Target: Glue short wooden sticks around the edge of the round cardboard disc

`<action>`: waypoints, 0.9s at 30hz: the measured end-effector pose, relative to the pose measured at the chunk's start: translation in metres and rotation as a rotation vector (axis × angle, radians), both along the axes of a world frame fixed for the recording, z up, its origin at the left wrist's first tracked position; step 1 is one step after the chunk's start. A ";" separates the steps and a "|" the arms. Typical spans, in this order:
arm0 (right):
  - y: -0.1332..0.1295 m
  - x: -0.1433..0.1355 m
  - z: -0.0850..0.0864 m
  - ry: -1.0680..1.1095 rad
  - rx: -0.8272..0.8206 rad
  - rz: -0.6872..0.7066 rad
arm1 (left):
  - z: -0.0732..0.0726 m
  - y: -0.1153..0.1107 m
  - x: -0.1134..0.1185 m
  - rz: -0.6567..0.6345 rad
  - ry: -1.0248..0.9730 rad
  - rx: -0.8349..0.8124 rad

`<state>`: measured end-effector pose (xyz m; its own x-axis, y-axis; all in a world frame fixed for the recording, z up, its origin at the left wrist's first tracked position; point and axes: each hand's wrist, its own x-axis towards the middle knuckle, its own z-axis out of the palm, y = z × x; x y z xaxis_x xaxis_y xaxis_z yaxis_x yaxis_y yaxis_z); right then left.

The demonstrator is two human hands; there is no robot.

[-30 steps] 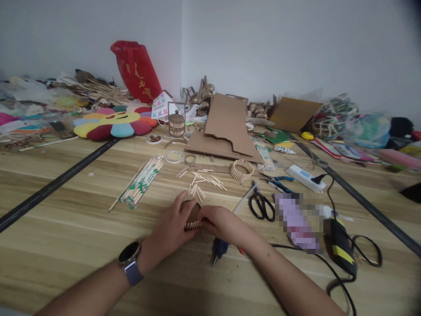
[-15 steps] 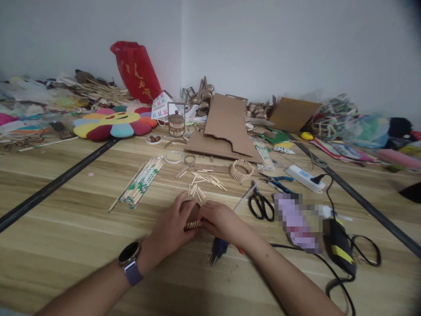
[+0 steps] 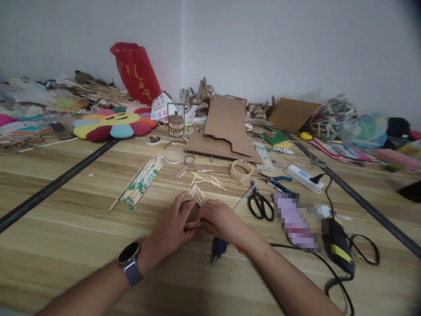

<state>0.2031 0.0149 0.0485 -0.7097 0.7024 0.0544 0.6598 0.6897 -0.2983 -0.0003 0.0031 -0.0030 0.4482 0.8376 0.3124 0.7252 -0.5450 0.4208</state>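
Observation:
A small round cardboard piece point(image 3: 191, 213) with short wooden sticks along its side is between my hands, low in the middle of the table. My left hand point(image 3: 173, 228), with a watch on its wrist, is wrapped round its left side. The fingers of my right hand point(image 3: 219, 217) are pressed together at its right edge; their tips are partly hidden. Short loose sticks point(image 3: 196, 192) lie just beyond. Below my right hand is a dark blue glue gun point(image 3: 219, 250), partly covered by the hand.
Black scissors point(image 3: 260, 205), blue-handled pliers point(image 3: 278, 178) and a power strip point(image 3: 304, 177) lie to the right, with a black cable near my right forearm. Bagged sticks point(image 3: 141, 184) lie left. Behind stand a stick ring point(image 3: 241, 170), cardboard sheets point(image 3: 226, 123) and a flower cushion point(image 3: 115, 123).

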 end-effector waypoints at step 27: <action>-0.001 -0.001 0.004 -0.020 0.010 -0.009 | 0.001 -0.001 0.000 0.004 -0.020 -0.006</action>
